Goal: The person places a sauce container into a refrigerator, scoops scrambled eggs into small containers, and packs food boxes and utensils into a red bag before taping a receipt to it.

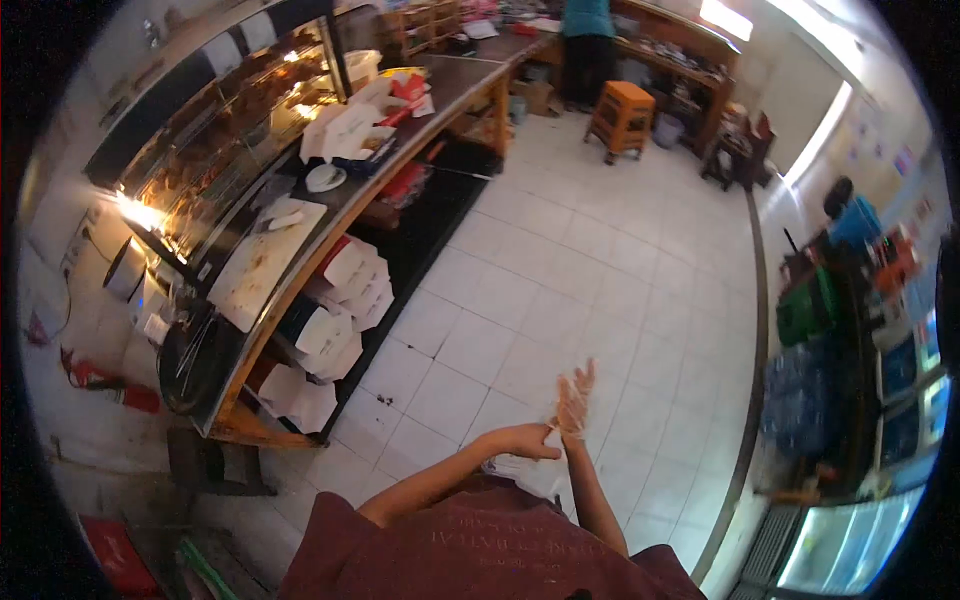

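Observation:
A clear plastic glove (pixel 573 407) covers my right hand (pixel 574 400), which is raised with its fingers spread over the tiled floor. My left hand (pixel 527 441) is at the right wrist, its fingers pinched at the cuff of that glove. Both hands are in front of my maroon shirt (pixel 450 545). More clear plastic hangs just below the hands, and I cannot make out its shape.
At left, a long counter (pixel 425 110) bears a lit glass display case (pixel 235 140), a stained cutting board (pixel 265 262) and white boxes. An orange stool (pixel 621 115) stands near a person in teal (pixel 588 40). Crates and bottles line the right wall.

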Motion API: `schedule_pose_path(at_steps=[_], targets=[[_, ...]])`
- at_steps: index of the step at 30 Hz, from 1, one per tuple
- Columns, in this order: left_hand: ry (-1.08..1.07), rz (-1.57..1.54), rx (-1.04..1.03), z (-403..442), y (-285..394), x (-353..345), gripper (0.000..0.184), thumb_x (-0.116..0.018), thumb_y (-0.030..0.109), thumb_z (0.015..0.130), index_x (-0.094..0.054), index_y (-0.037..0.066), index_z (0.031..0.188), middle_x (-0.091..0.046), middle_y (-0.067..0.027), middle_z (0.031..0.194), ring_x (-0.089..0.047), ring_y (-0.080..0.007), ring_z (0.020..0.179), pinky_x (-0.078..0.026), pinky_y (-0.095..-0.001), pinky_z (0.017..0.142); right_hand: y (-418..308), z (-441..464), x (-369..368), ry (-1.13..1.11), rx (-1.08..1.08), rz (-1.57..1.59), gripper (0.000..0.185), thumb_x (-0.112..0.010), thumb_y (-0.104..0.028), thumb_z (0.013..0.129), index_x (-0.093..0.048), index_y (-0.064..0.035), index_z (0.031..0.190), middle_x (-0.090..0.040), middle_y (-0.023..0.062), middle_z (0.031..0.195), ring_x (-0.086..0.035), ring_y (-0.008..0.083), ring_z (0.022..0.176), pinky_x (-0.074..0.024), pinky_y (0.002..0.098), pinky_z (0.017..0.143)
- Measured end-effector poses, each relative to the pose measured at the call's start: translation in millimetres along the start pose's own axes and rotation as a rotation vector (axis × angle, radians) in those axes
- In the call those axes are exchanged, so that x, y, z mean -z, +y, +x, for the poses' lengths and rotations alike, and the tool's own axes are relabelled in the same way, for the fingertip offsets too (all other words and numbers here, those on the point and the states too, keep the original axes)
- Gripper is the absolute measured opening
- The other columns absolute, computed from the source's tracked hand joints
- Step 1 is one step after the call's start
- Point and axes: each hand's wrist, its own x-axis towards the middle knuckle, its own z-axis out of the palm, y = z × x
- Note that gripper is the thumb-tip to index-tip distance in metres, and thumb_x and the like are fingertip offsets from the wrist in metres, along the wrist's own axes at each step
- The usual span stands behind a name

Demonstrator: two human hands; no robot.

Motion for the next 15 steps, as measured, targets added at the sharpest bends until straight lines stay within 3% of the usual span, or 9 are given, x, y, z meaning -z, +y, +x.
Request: schedule_pose_path(at_steps=[3,6,8,9,10,13,15], targets=[[0.263,0.054,0.103,35.7,-46.1,56.7,0.069,-0.061,0.046,0.067,-0.044,0.005,0.119,-0.06,-0.0188,0.092,-0.059,-0.031,0.075,-0.046,-0.0364,0.07,-23.5,63.5,-56.2,-0.348,0.021,0.024,0.042,-0.05,-0.012,0.082,-0.04,-0.0017,0.121,-0.017,0.0211,0.137,-0.038,0.0332,0.116,-0.0388,0.0395,0.089],[0.311,0.011,0.187,68.8,-75.4,125.3,0.058,-0.063,0.049,0.064,-0.057,0.01,0.106,-0.058,-0.0186,0.102,-0.057,-0.0324,0.091,-0.045,-0.0376,0.077,-14.5,138.2,-94.5,-0.932,0.001,-0.483,0.061,-0.054,-0.018,0.08,-0.024,-0.0029,0.131,-0.016,0.0267,0.135,-0.031,0.0377,0.119,-0.0287,0.0422,0.098],[0.438,0.071,0.257,94.8,-90.9,155.1,0.056,-0.063,0.05,0.063,-0.059,0.01,0.103,-0.06,-0.0174,0.098,-0.057,-0.0315,0.089,-0.045,-0.0378,0.076,36.3,170.1,-131.8,-0.904,0.307,-0.67,0.059,-0.052,-0.017,0.08,-0.025,0.001,0.129,-0.016,0.0274,0.135,-0.029,0.0395,0.121,-0.0252,0.0423,0.1],[0.495,0.098,0.302,107.8,-96.4,173.6,0.056,-0.063,0.051,0.063,-0.059,0.01,0.102,-0.06,-0.0168,0.096,-0.058,-0.031,0.088,-0.045,-0.0379,0.076,32.2,184.0,-141.5,-0.807,0.176,-0.431,0.055,-0.05,-0.015,0.08,-0.027,0.0049,0.127,-0.017,0.028,0.135,-0.025,0.0403,0.122,-0.0217,0.0423,0.102],[0.525,0.056,0.184,125.6,-103.8,187.8,0.053,-0.062,0.05,0.063,-0.061,0.012,0.099,-0.061,-0.0147,0.095,-0.059,-0.0312,0.085,-0.046,-0.0387,0.074,33.1,197.3,-151.8,-0.7,0.074,-0.179,0.052,-0.048,-0.013,0.081,-0.029,0.0087,0.124,-0.018,0.0286,0.134,-0.022,0.041,0.123,-0.0182,0.0422,0.104],[0.408,0.117,0.416,153.6,-74.1,254.5,0.045,-0.06,0.046,0.065,-0.063,0.011,0.093,-0.061,-0.0134,0.094,-0.058,-0.0316,0.086,-0.046,-0.0402,0.072,36.7,267.0,-155.1,-0.895,0.306,-0.516,0.052,-0.045,-0.013,0.083,-0.026,0.0112,0.125,-0.023,0.0299,0.131,-0.019,0.0413,0.125,-0.0167,0.041,0.104],[0.442,0.105,0.415,177.4,-86.9,282.1,0.04,-0.06,0.04,0.064,-0.063,0.008,0.087,-0.061,-0.0149,0.09,-0.058,-0.0327,0.083,-0.046,-0.0415,0.069,70.2,290.6,-169.4,-0.715,0.774,-1.02,0.057,-0.043,-0.016,0.083,-0.019,0.0076,0.129,-0.015,0.0266,0.136,-0.013,0.0387,0.127,-0.0129,0.0473,0.103]])
